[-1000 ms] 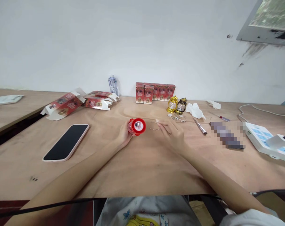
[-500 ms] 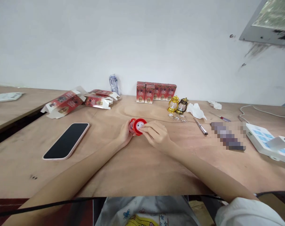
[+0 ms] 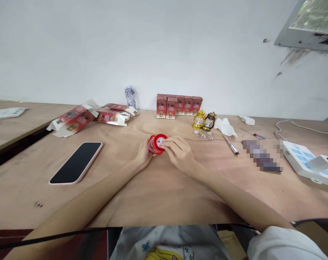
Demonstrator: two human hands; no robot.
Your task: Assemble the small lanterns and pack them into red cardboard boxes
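A small red lantern toy [image 3: 156, 143] lies on its side near the middle of the wooden table [image 3: 158, 195], its round base turned toward me. My left hand [image 3: 143, 155] grips its body from the left. My right hand [image 3: 179, 153] is closed, with its fingertips pinched at the white centre of the base. What those fingertips hold is too small to make out.
A black phone in a pink case [image 3: 76, 163] lies at left. Opened red cartons [image 3: 75, 119], a row of red boxes [image 3: 178, 105], a water bottle [image 3: 130, 96], a gold lantern [image 3: 198, 120] and a black lantern [image 3: 209, 122], small metal parts [image 3: 205, 135], screwdrivers [image 3: 231, 145], tissues [image 3: 225, 127] and a power strip [image 3: 306, 161] lie beyond.
My right hand came back from the small wire piece on the table at right and closed its fingertips on the lantern's base. The left hand kept its grip.
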